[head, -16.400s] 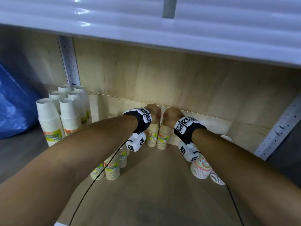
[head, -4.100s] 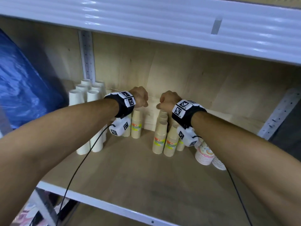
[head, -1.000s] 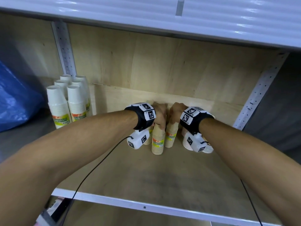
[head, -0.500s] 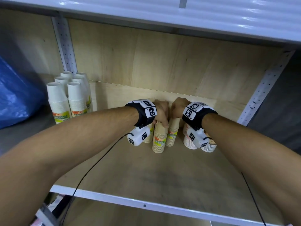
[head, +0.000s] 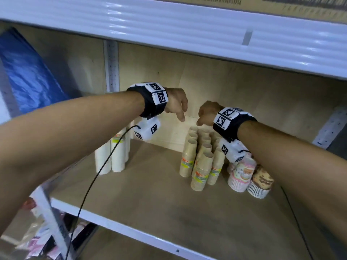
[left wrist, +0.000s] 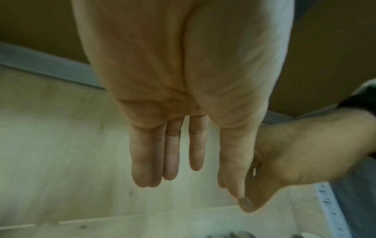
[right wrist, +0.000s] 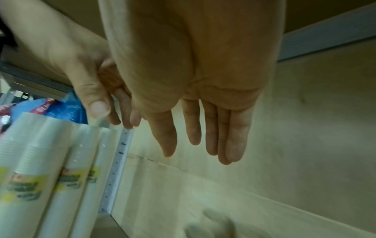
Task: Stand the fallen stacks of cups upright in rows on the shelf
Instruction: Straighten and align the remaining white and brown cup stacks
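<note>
Several stacks of brown paper cups stand upright, packed in rows against the back of the wooden shelf. My left hand and right hand hover side by side above these stacks, touching nothing. The left wrist view shows my left hand with straight, empty fingers and the right hand beside it. In the right wrist view my right hand also hangs with straight fingers and holds nothing.
Tall white cup stacks stand upright at the shelf's left, by the metal upright. Short patterned cup stacks sit right of the brown ones. A blue bag lies far left. The upper shelf's white edge hangs overhead.
Both hands have let go of the brown cup stacks and risen above them with fingers relaxed. The brown stacks stay upright.
</note>
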`<state>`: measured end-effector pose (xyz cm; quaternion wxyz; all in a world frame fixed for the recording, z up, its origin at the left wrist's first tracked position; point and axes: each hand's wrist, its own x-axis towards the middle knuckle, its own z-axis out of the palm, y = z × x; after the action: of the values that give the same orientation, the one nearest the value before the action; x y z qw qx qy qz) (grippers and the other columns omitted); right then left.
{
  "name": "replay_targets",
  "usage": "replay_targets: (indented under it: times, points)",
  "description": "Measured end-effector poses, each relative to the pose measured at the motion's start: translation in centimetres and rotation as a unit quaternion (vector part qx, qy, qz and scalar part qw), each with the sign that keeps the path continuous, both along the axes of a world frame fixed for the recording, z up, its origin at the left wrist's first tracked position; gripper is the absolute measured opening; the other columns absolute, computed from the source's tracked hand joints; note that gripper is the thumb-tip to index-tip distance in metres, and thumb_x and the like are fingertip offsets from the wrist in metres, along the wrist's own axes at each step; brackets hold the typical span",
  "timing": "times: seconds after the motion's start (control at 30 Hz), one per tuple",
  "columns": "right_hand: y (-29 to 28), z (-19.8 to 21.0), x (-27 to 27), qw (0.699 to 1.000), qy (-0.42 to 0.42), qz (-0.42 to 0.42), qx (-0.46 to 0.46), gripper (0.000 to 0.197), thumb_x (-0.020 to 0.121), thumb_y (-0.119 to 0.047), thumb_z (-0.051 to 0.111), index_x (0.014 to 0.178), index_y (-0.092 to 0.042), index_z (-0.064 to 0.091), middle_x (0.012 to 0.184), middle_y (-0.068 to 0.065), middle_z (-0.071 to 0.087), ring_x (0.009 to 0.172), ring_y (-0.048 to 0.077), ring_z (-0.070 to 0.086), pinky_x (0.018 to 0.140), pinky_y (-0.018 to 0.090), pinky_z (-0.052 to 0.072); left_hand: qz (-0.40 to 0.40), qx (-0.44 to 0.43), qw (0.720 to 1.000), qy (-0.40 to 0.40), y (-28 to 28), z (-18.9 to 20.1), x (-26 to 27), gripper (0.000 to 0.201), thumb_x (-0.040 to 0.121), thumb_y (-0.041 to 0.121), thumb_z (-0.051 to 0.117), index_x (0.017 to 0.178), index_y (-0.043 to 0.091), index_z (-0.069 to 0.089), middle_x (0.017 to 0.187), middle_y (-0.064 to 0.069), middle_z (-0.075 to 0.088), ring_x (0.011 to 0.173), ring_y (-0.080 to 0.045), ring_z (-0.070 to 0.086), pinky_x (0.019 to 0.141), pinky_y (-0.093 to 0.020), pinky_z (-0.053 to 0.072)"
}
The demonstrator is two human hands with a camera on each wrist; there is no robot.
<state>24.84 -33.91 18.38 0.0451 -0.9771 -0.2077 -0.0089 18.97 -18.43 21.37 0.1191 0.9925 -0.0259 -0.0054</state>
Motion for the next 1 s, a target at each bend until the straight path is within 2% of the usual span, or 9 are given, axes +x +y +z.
replay_targets:
  times: [0.13, 0.2, 0.27, 0.37, 0.5, 0.63, 0.8, 0.9, 1.0]
  points:
    - [4.4, 1.5, -1.4, 0.998, -0.029, 0.05, 0.006, 0.035, 0.078, -0.037, 0.074, 0.097, -0.01, 0.061, 0.111, 0.004, 0.062, 0.077, 0.017, 0.054, 0.057, 0.023, 0.038, 0.058, 0.004, 0.998, -0.034, 5.4, 2.7, -2.4, 0.049, 0.072, 0.04, 0.083, 0.115, 0.024, 0.067, 0.095, 0.006, 0.065, 0.088, -0.02, 0.067, 0.075, -0.027, 0.053]
    - [6.9, 2.1, -2.6, 0.996, -0.038, 0.077, 0.015, 0.029, 0.08, -0.034, 0.073, 0.09, -0.01, 0.061, 0.106, 0.005, 0.063, 0.07, 0.016, 0.052, 0.052, 0.022, 0.035, 0.089, 0.002, 0.995, -0.042, 8.2, 3.6, -3.6, 0.046, 0.073, 0.039, 0.083, 0.113, 0.022, 0.068, 0.1, -0.001, 0.069, 0.079, -0.021, 0.065, 0.07, -0.027, 0.052]
    - [9.2, 2.3, -3.6, 0.993, -0.045, 0.106, 0.029, 0.026, 0.082, -0.031, 0.071, 0.093, -0.008, 0.063, 0.105, 0.006, 0.064, 0.074, 0.018, 0.055, 0.051, 0.02, 0.036, 0.115, 0.001, 0.992, -0.045, 10.7, 4.1, -4.8, 0.046, 0.071, 0.039, 0.084, 0.111, 0.022, 0.069, 0.102, -0.006, 0.071, 0.071, -0.019, 0.061, 0.063, -0.024, 0.051]
    - [12.3, 2.6, -5.4, 0.984, -0.046, 0.15, 0.078, 0.035, 0.084, -0.027, 0.069, 0.111, -0.006, 0.065, 0.112, 0.009, 0.065, 0.091, 0.024, 0.062, 0.071, 0.026, 0.051, 0.151, 0.004, 0.987, -0.047, 14.0, 4.1, -6.5, 0.044, 0.075, 0.039, 0.082, 0.112, 0.019, 0.069, 0.097, -0.005, 0.07, 0.07, -0.017, 0.061, 0.064, -0.025, 0.052]
    - [15.4, 2.5, -7.7, 0.972, -0.04, 0.197, 0.121, 0.046, 0.088, -0.035, 0.066, 0.121, -0.004, 0.06, 0.122, 0.01, 0.061, 0.107, 0.028, 0.06, 0.087, 0.032, 0.051, 0.196, -0.034, 0.979, -0.054, 17.1, 3.2, -8.3, 0.039, 0.08, 0.03, 0.08, 0.109, 0.007, 0.071, 0.085, -0.007, 0.065, 0.072, -0.022, 0.06, 0.07, -0.031, 0.054]
    - [17.8, 1.9, -8.8, 0.964, -0.014, 0.215, 0.154, 0.046, 0.09, -0.041, 0.063, 0.121, -0.007, 0.06, 0.121, 0.011, 0.061, 0.105, 0.028, 0.061, 0.077, 0.026, 0.046, 0.222, -0.055, 0.972, -0.051, 19.0, 1.7, -9.6, 0.032, 0.08, 0.032, 0.08, 0.103, 0.011, 0.072, 0.081, -0.002, 0.064, 0.07, -0.022, 0.061, 0.066, -0.029, 0.054]
    - [19.8, 0.8, -9.1, 0.963, 0.013, 0.215, 0.162, 0.043, 0.085, -0.035, 0.069, 0.12, -0.011, 0.061, 0.118, 0.008, 0.062, 0.103, 0.025, 0.062, 0.074, 0.025, 0.045, 0.228, -0.079, 0.97, -0.026, 20.1, 0.0, -10.1, 0.029, 0.078, 0.034, 0.08, 0.101, 0.018, 0.073, 0.089, -0.005, 0.068, 0.071, -0.021, 0.067, 0.061, -0.025, 0.056]
    - [20.7, 0.1, -9.1, 0.963, 0.025, 0.218, 0.157, 0.044, 0.084, -0.036, 0.07, 0.119, -0.011, 0.062, 0.115, 0.008, 0.064, 0.099, 0.025, 0.062, 0.071, 0.026, 0.044, 0.224, -0.092, 0.97, -0.021, 20.1, -1.0, -10.1, 0.032, 0.076, 0.033, 0.081, 0.103, 0.019, 0.072, 0.098, -0.008, 0.069, 0.084, -0.027, 0.072, 0.071, -0.031, 0.061]
    - [21.3, -0.6, -8.9, 0.963, 0.029, 0.22, 0.151, 0.045, 0.083, -0.035, 0.072, 0.12, -0.012, 0.062, 0.115, 0.007, 0.063, 0.093, 0.023, 0.059, 0.07, 0.026, 0.042, 0.219, -0.095, 0.971, -0.026, 20.0, -1.7, -10.1, 0.029, 0.079, 0.027, 0.08, 0.104, 0.018, 0.071, 0.099, -0.006, 0.066, 0.085, -0.028, 0.071, 0.073, -0.033, 0.062]
